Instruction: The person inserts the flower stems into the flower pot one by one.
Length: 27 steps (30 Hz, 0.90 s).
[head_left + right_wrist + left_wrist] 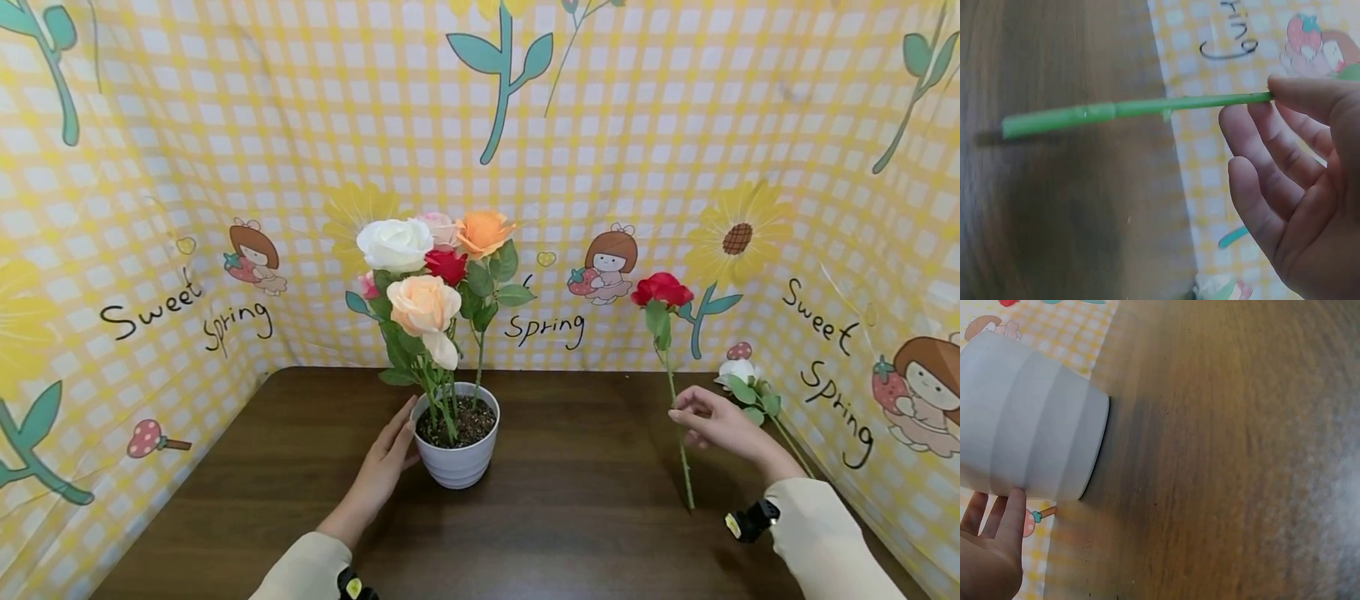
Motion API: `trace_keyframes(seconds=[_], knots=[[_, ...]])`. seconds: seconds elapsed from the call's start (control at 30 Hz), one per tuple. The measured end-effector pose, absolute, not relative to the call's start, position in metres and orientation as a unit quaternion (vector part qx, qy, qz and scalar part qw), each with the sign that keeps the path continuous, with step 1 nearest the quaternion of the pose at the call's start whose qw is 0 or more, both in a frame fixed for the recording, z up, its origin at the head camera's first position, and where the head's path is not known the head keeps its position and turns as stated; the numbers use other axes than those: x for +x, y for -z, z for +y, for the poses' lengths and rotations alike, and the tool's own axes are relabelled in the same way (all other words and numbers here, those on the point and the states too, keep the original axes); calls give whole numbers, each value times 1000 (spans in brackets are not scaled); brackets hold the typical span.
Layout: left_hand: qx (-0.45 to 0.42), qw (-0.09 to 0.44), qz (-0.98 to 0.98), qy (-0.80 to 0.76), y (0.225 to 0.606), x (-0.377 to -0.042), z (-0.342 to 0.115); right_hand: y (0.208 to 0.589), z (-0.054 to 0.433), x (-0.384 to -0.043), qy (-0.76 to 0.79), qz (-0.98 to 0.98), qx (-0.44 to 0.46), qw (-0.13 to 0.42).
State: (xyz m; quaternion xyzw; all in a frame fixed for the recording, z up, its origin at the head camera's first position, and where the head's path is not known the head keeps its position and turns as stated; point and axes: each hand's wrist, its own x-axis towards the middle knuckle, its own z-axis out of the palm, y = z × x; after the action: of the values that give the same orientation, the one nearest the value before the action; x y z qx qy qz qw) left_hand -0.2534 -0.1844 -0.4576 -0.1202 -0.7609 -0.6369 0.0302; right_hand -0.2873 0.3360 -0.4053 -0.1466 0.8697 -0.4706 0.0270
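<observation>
In the head view a white ribbed flower pot [459,462] holds dark soil and several roses, among them a white rose [395,245], an orange rose [484,232] and a peach rose [424,305]. My left hand [386,458] touches the pot's left side with nearly straight fingers, as the left wrist view also shows at the pot wall [1041,425]. To the right, my right hand [716,423] pinches a red rose [662,289] by its stem, bloom up. In the right wrist view thumb and fingertips meet on the green stem [1141,107], whose cut end points away.
A white rose [738,372] with green leaves lies at the table's right edge, beyond my right hand. Yellow checked cloth [420,125] stands round the back and sides of the brown wooden table [300,450].
</observation>
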Motion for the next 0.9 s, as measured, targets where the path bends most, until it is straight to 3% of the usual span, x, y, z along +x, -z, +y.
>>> trace_keyframes(seconds=[0.9], knots=[[-117, 30, -756, 643, 458, -254, -183, 382, 238, -290, 504, 834, -221, -43]])
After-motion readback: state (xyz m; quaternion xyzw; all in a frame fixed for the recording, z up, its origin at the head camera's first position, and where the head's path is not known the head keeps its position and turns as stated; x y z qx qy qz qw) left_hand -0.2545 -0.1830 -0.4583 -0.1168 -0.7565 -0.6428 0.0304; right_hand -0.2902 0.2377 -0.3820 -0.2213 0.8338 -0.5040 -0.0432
